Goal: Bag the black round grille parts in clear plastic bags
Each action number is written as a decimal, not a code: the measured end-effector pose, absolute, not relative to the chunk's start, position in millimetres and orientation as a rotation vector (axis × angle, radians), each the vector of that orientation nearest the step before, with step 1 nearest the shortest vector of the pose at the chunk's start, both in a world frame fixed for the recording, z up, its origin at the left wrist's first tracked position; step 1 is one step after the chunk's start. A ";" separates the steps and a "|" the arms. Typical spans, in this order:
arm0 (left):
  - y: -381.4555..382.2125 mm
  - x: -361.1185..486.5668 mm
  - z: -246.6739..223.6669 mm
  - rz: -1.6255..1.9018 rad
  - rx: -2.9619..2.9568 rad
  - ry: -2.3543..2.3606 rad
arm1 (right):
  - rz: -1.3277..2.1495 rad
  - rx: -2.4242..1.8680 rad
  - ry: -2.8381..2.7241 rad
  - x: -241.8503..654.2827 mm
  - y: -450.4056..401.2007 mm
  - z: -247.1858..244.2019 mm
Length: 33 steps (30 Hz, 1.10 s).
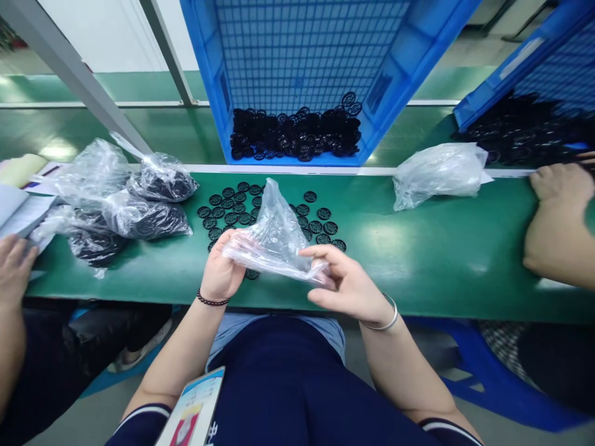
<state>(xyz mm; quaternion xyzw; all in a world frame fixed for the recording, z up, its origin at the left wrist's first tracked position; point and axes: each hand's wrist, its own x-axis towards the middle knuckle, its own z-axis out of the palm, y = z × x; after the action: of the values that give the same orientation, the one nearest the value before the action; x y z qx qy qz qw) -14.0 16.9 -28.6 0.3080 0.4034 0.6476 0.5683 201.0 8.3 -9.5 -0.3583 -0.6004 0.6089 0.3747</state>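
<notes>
A clear plastic bag (pixel 279 232) stretches between my two hands above the green table. My left hand (pixel 223 266) grips the bag's left edge, its fingers partly behind the film. My right hand (pixel 346 282) pinches the right end of the bag between thumb and fingers. Nothing shows inside the bag. Under and behind it, several round black openwork pieces (pixel 231 218) lie flat on the table, some hidden by the bag.
A blue crate (pixel 297 160) tilts toward me with black pieces inside. Tied bags of black pieces (pixel 146 217) lie at left, a bundle of plastic bags (pixel 439 173) at right. Another crate (pixel 502 80) stands far right. Other people's hands (pixel 13 266) rest at both sides.
</notes>
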 end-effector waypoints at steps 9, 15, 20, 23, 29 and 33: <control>-1.2 -16.7 -31.2 1.119 1.053 0.974 | 1.356 -0.992 -1.106 195.6 19.8 -22.4; 16.2 -16.3 -50.6 1.438 1.041 1.304 | 1.498 -0.829 -1.216 200.9 8.7 -15.9; 30.6 -29.2 -61.1 1.744 1.111 1.394 | 0.895 -0.777 -1.979 203.0 10.3 -21.8; 26.1 -30.5 -60.7 1.761 1.369 1.394 | 0.325 -1.061 -2.098 197.5 23.0 -30.6; 4.4 -18.4 -42.5 1.288 2.289 1.169 | -0.129 -1.457 -2.212 184.4 43.4 -18.2; -0.9 -19.8 -35.5 1.088 2.460 1.431 | -0.162 -1.488 -2.330 181.2 45.8 -7.7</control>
<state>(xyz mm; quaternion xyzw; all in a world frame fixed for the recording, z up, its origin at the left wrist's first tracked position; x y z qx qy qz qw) -19.8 -0.9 -35.5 0.8065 0.4690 0.3567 0.0476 181.2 45.8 -7.7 -0.5281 -0.8268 -0.0577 0.1850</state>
